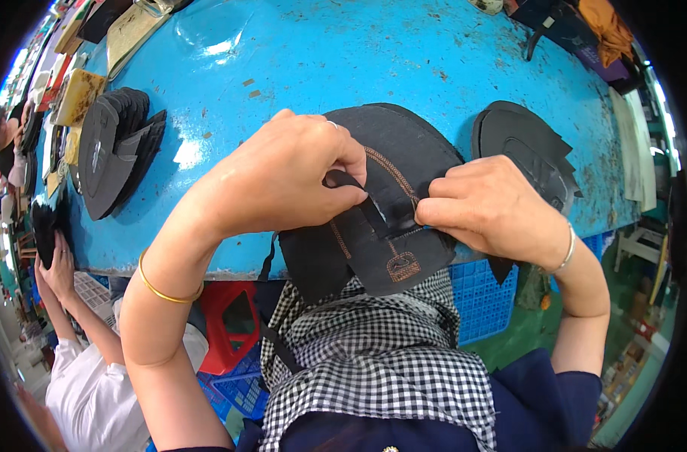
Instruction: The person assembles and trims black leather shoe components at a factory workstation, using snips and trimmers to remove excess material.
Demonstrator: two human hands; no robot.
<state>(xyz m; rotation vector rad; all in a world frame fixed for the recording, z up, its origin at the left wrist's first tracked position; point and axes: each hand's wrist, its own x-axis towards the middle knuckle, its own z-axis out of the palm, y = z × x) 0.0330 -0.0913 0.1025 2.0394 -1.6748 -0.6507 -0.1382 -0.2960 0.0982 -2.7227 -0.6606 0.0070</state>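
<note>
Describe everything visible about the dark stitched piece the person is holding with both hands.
The dark stitched piece is flat, rounded and black, felt-like or fabric-like, with tan stitch lines and a small stitched tan patch near its lower edge. It lies over the near edge of the blue table, overhanging the checked apron. The left hand and right hand pinch a black strip at its middle.
</note>
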